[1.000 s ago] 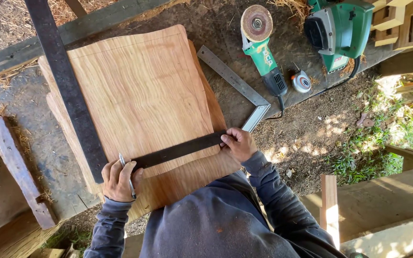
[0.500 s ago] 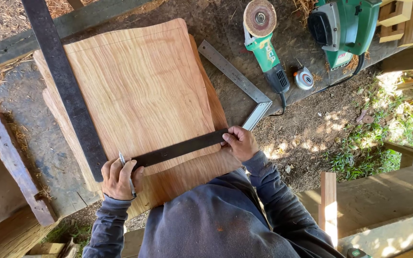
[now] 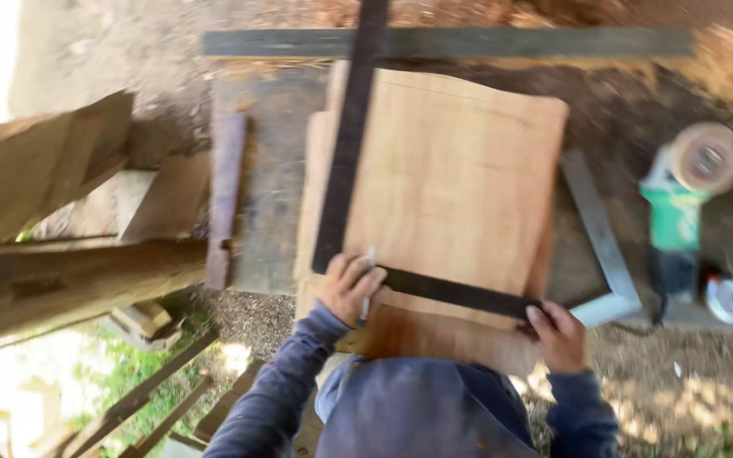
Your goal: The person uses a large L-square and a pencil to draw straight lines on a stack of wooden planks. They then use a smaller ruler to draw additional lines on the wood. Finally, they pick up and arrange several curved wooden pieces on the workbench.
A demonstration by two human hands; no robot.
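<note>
1. Wooden board (image 3: 451, 187): a broad, pale reddish-brown slab, lying flat on a weathered grey work surface (image 3: 269, 187). It serves as the landmark for every entry below. The picture is motion-blurred, so fine detail is lost.
2. Dark steel framing square (image 3: 345, 170): an L-shaped rule lying on the board. Its long arm runs up the board's left part and past the far edge; its short arm crosses the board near the near edge, towards the board's right side.
3. Left hand (image 3: 348, 287): at the board's near-left corner, resting on the corner of the square. The fingers are curled around a slim pale marking tool (image 3: 369, 276), seemingly a pencil, though blur hides which.
4. Right hand (image 3: 558, 335): at the board's near-right corner, fingers bent and pressing down on the end of the square's short arm. It grips nothing else.
5. Second square (image 3: 604, 246): light grey metal, lying just beside the board's right edge, untouched.
6. Angle grinder (image 3: 680, 212): green body with a round disc, to the right of the board, beyond the grey square.
7. Small round object (image 3: 727, 298): white and red, right of the board, beside the grinder's near end; its kind cannot be told.
8. Dark plank (image 3: 443, 42): lying crosswise along the board's far edge.
9. Rough timber beams (image 3: 53, 271): stacked well to the left of the board.
</note>
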